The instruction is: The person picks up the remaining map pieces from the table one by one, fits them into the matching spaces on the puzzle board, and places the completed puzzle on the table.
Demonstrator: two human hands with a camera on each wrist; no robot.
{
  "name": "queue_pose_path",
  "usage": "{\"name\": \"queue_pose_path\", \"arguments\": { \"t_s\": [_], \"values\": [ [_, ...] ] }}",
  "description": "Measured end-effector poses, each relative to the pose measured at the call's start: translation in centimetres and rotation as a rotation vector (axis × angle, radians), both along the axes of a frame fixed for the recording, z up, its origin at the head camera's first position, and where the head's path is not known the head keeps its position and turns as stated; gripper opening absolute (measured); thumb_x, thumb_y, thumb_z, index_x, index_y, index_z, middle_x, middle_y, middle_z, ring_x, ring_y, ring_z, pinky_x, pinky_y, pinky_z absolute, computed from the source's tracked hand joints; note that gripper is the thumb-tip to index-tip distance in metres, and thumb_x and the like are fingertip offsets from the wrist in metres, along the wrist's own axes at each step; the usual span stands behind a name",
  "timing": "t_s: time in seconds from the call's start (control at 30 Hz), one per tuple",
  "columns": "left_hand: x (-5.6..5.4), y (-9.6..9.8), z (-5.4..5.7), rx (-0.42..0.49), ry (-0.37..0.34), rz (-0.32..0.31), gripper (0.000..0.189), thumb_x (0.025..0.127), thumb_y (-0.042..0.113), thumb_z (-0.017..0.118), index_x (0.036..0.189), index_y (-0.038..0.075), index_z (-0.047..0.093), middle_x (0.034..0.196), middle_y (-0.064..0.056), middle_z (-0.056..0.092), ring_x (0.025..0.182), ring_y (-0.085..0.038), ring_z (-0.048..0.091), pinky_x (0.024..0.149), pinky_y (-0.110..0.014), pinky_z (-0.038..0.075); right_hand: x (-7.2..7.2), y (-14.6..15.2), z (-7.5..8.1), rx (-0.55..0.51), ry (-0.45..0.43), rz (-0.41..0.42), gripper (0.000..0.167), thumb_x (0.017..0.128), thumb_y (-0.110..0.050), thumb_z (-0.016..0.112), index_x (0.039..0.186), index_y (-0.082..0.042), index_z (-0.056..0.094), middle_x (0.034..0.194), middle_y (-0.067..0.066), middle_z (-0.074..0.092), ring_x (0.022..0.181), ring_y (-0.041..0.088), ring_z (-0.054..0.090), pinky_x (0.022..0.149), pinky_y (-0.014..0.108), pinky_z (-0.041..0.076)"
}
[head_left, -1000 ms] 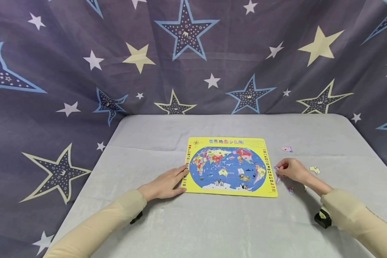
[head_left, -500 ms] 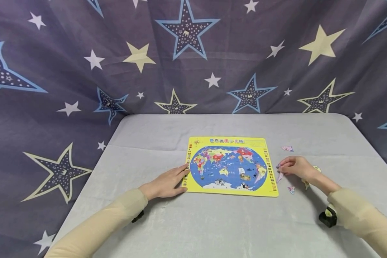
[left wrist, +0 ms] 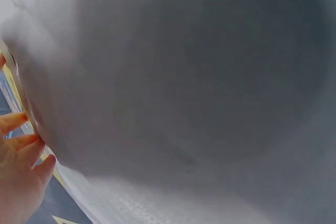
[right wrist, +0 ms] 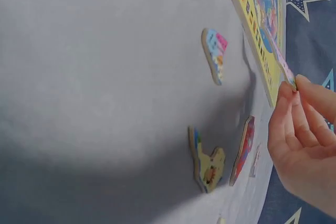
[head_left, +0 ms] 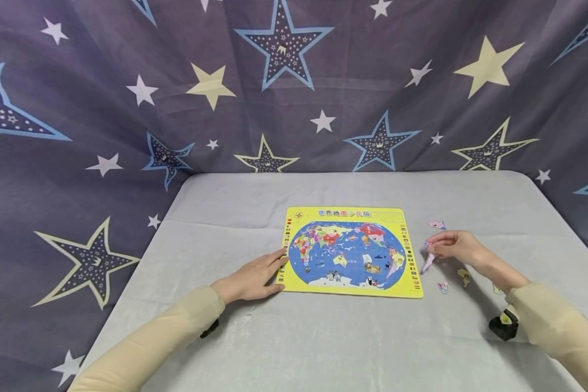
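My right hand (head_left: 458, 249) pinches a long, narrow pink-purple puzzle piece (head_left: 428, 262) between thumb and fingertips, just right of the map board. In the right wrist view that puzzle piece (right wrist: 284, 62) slants up from the fingertips, seen nearly edge-on. The yellow-bordered world map puzzle board (head_left: 299, 287) lies flat mid-table. Against its left edge rests my left hand (head_left: 252, 277), fingers extended and fingertips on the border. Only part of the left hand (left wrist: 21, 169) shows at the lower left of the left wrist view.
Loose puzzle pieces lie right of the board: a pink one (head_left: 436, 224) farther back, a small pink-blue one (head_left: 442, 287), a yellowish one (head_left: 464, 276), and another (head_left: 497, 288) beside the right forearm. The right wrist view also shows a red piece (right wrist: 242, 150). A star-patterned curtain (head_left: 323, 71) hangs behind the grey table.
My right hand has moved a little right and away from the board with the pink-purple piece in its fingers, uncovering the yellowish piece. The left hand stays on the board's edge.
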State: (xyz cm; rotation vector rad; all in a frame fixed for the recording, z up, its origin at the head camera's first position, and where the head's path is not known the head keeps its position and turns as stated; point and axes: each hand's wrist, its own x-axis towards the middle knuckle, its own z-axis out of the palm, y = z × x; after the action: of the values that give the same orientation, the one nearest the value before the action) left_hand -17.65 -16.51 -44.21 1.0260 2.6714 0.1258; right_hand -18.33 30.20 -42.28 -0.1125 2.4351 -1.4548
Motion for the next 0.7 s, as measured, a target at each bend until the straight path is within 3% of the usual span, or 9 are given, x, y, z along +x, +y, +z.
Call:
{"name": "queue_pose_path", "arguments": {
  "t_s": [0.7],
  "values": [
    [0.0,0.1,0.2,-0.001,-0.005,-0.005,0.066,0.089,0.046,0.041,0.140,0.006,0.025,0.147,-0.010,0.012,0.132,-0.022,0.019,0.106,-0.034,0.023,-0.5,-2.9,-0.2,-0.078,-0.039,0.090,0.039,0.084,-0.003,0.058,0.112,0.021,0.046,0.091,0.021,0.065,0.074,0.011,0.063,0.071,0.033,0.053]
  ]
}}
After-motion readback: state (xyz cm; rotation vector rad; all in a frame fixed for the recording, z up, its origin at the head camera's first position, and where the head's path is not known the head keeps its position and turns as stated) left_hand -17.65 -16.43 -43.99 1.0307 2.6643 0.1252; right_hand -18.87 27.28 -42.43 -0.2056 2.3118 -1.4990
